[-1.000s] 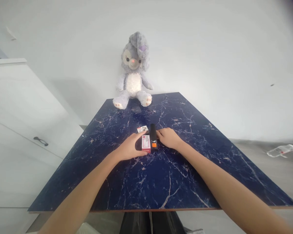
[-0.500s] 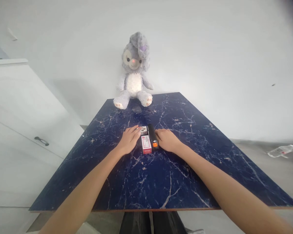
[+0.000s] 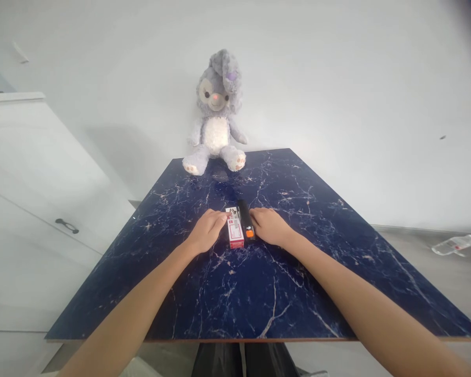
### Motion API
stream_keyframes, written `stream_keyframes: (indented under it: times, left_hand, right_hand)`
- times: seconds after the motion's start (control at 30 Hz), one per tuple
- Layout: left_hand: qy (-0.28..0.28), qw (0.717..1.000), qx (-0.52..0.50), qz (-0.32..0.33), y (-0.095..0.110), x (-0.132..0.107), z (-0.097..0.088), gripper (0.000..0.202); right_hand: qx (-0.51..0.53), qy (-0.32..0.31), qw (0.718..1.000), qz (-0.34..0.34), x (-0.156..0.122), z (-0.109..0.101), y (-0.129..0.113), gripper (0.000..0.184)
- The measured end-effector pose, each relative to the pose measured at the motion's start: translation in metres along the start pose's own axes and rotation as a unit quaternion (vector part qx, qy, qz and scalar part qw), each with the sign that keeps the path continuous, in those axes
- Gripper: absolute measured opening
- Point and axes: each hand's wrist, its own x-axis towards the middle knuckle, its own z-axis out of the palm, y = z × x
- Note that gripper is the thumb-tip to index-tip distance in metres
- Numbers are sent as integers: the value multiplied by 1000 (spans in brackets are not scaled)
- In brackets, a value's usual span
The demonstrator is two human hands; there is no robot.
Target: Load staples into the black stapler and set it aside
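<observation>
Near the middle of the table, a white box with red edges (image 3: 236, 233) lies long side away from me. A small white box with a dark picture (image 3: 232, 211) lies against its far end. My left hand (image 3: 208, 230) is closed at their left side, its thumb reaching over the small box; its other fingertips are hidden. A long black stapler (image 3: 245, 215) with an orange near end lies along the right side of the boxes. My right hand (image 3: 270, 225) rests on the table with curled fingers against the stapler's right side; its fingertips are partly hidden.
A grey plush rabbit (image 3: 216, 128) sits at the table's far edge against the white wall. The blue marbled table (image 3: 227, 298) narrows away from me. On the left is a white cabinet (image 3: 27, 225) with a dark handle; clear plastic packaging (image 3: 457, 244) lies beyond the right edge.
The small white box has come nearer and now meets the red-edged box. My left hand has drawn slightly towards me, its fingers more curled. My right hand and the stapler barely differ.
</observation>
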Motion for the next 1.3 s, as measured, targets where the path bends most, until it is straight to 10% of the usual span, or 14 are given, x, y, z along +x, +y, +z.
stream_keyframes:
  times: [0.2, 0.43, 0.97, 1.3]
  left_hand:
    - [-10, 1000, -6, 8, -5, -3, -5, 53]
    - [-106, 994, -10, 24, -11, -10, 0, 125]
    - [-91, 995, -2, -35, -4, -5, 5, 135]
    - [-82, 995, 47, -30, 23, 113, 69, 134]
  right_hand:
    - [3, 7, 1000, -6, 0, -1, 0, 27]
    - [6, 16, 1000, -12, -1, -1, 0, 27]
    - [5, -26, 995, 93, -1, -10, -5, 37]
    - [45, 84, 948, 304, 1, -30, 49, 46]
